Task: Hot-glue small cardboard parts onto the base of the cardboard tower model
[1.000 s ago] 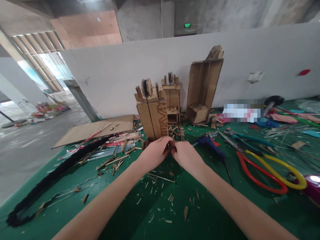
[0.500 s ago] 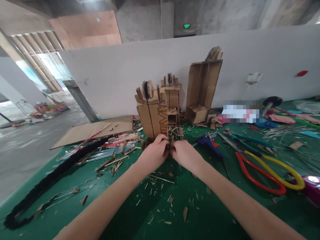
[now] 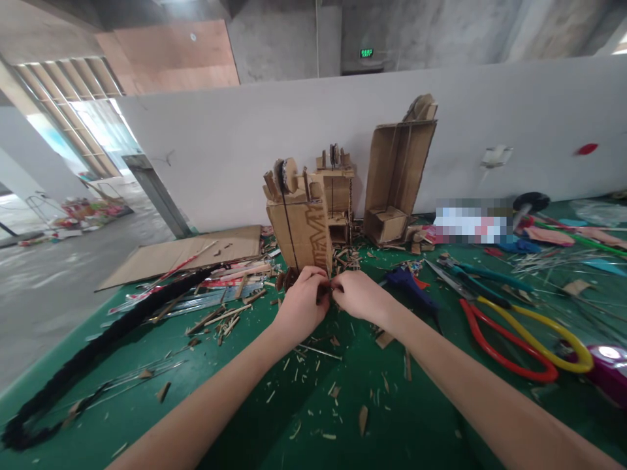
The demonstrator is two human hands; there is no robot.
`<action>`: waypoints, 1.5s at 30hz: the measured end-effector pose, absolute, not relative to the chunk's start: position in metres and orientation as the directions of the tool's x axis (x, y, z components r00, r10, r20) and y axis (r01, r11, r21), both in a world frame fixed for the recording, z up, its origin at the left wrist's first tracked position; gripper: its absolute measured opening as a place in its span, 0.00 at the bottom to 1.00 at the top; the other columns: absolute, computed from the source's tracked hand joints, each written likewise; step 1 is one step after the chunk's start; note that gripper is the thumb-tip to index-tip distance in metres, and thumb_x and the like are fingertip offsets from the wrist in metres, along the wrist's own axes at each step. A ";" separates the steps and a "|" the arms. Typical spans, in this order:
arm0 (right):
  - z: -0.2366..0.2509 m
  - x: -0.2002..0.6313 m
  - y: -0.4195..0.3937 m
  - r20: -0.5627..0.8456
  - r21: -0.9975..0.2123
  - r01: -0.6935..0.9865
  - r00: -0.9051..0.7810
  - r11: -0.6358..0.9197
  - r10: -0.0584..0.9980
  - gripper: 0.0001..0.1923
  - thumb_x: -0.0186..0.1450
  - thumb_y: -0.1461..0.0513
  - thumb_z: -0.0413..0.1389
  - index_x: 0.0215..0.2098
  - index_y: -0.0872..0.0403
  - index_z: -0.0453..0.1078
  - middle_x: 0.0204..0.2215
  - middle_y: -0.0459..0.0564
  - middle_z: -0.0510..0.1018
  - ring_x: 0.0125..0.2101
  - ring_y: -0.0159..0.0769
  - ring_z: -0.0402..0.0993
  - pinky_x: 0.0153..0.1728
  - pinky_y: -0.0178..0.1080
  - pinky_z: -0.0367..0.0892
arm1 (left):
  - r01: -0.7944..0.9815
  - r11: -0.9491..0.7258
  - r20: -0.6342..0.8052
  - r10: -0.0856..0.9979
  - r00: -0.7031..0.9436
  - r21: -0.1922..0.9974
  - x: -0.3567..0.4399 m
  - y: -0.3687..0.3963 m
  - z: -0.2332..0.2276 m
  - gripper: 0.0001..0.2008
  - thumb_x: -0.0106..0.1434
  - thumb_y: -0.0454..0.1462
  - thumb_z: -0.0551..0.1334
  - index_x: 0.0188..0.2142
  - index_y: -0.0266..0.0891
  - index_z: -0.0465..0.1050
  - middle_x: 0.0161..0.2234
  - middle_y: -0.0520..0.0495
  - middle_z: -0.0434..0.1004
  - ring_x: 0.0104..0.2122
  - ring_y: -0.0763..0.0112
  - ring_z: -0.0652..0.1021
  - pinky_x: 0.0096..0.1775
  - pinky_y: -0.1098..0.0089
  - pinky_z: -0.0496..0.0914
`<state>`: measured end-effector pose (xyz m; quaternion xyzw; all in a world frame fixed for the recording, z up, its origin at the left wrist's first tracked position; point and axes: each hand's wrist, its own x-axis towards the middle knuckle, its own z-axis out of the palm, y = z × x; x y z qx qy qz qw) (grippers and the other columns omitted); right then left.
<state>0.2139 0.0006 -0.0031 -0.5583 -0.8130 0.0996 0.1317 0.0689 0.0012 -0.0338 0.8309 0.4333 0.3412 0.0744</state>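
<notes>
Cardboard tower (image 3: 304, 232) turned slightly; hands (image 3: 301, 301) narrow, grip unclear; littered green table (image 3: 264, 437), white partition (image 3: 230, 143).

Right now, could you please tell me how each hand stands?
Left hand: curled in front of the cardboard tower; whether it holds anything cannot be told.
Right hand: curled close beside it; anything held is hidden.

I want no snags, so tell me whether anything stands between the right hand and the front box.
Nothing visible blocks the right hand from the lower right corner of the front box. The left hand, close beside it, covers part of the box's lower front. The blue tool lies off to the right.
</notes>
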 end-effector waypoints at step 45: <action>-0.027 0.202 -0.016 0.142 -0.663 0.704 -0.216 0.255 0.966 0.10 0.63 0.66 0.45 0.29 0.55 0.67 0.23 0.48 0.74 0.27 0.32 0.71 0.30 0.32 0.60 | 0.668 -0.562 0.536 0.797 0.279 0.488 0.062 -0.010 -0.037 0.08 0.54 0.23 0.56 0.30 0.35 0.69 0.38 0.43 0.71 0.40 0.66 0.73 0.45 0.63 0.69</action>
